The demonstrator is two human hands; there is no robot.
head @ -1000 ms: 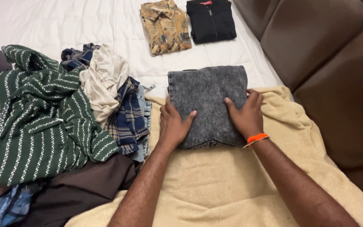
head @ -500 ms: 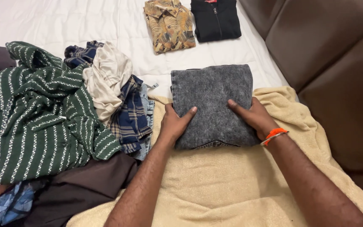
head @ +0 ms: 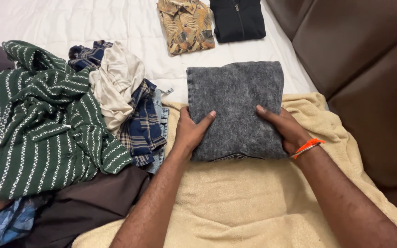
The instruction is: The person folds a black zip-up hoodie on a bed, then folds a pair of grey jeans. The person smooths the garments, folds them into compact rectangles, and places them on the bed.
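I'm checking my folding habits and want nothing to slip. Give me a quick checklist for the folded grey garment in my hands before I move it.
1. Both hands on it: ok. The left hand and right hand grip the near corners of the folded grey mottled garment.
2. Fold neat: ok on top; a bit of seam peeks out at the near edge.
3. Underside layers: cannot tell, hidden.
4. Surface below: ok. It lies partly on the beige fleece blanket, partly on the white quilted sheet.
5. Folded pile ahead: ok. The folded brown patterned shirt and folded black zip garment lie side by side.
6. Loose green striped shirt: ok, apart from the garment.
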